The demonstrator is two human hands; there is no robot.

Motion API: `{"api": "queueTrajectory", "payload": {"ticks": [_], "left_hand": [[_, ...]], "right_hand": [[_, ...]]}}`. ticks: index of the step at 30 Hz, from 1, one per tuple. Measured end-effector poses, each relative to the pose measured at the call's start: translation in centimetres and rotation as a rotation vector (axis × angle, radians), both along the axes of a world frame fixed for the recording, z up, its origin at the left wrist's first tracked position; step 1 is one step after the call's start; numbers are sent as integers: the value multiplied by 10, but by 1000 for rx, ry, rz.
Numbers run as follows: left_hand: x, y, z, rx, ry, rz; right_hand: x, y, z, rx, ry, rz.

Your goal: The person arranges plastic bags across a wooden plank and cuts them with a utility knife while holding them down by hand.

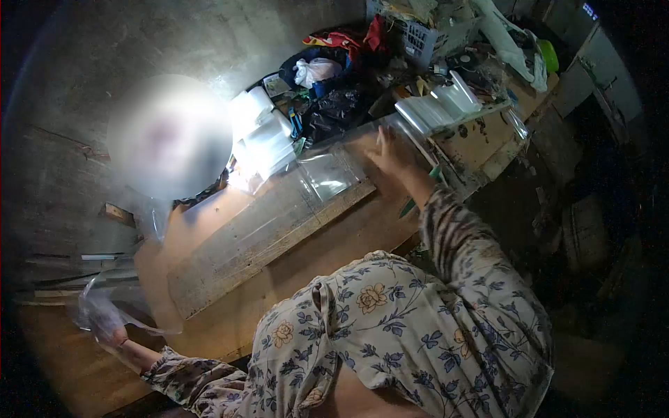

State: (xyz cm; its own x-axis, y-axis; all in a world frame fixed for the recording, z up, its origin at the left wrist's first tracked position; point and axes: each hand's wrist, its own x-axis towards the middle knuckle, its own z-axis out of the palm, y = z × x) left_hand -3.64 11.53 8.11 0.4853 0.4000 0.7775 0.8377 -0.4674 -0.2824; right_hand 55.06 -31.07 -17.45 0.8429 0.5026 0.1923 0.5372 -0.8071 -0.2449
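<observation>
Left hand: at the far left end of the bench, low; clear plastic film (pixel 139 320) lies around and over the left hand (pixel 108 326). Blurred; cannot tell whether the fingers close on it.
Loose film: trails from that hand toward the near end of the plank.
Right hand: the right hand (pixel 391 157) is over the brown work surface (pixel 300 266), just past the far end of the plank; fingers extended and apart, nothing seen in the grip.
Plank: grey, worn wooden plank (pixel 237 244), laid slantwise across the surface.
Flat bag: clear, shiny flat bag (pixel 327 178) on the plank's far part, near the right hand.
Left pile: clear plastic stack (pixel 268 143) beyond the plank, brightly lit.
Right pile: second clear stack (pixel 439 106), beyond the right hand.
Back clutter: black plastic bag (pixel 338 115), white bag (pixel 317 72), red cloth (pixel 352 40), grey crate (pixel 418 42).
Sleeves: floral fabric (pixel 463 240), both arms spread wide apart.
</observation>
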Motion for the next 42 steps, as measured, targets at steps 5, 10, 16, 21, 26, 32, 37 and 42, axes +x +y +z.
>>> {"api": "queueTrajectory", "payload": {"ticks": [5, 10, 16, 21, 26, 32, 37, 42], "left_hand": [[-57, 14, 34, -24, 4, 224], [-103, 33, 71, -138, 24, 421], [-67, 48, 7, -731, -608, -40], [53, 23, -65, -1789, -806, -701], [231, -105, -116, -2077, -948, -638], [348, -191, -170, -2272, -419, -634], [406, -257, -192, -2541, -628, -603], [420, -268, -221, -2643, -631, -709]], "right_hand": [[-1, 0, -1, -86, -1, -87], [-18, 1, 5, -2, 90, 10], [-50, 10, 7, -191, 230, -68], [-62, 21, -16, 21, 40, 77], [-54, 32, -29, 152, 100, -76], [-40, 27, 15, 362, -155, -49], [-77, 37, 55, 495, -113, 253], [-119, 46, 24, 633, 48, 384]]}}
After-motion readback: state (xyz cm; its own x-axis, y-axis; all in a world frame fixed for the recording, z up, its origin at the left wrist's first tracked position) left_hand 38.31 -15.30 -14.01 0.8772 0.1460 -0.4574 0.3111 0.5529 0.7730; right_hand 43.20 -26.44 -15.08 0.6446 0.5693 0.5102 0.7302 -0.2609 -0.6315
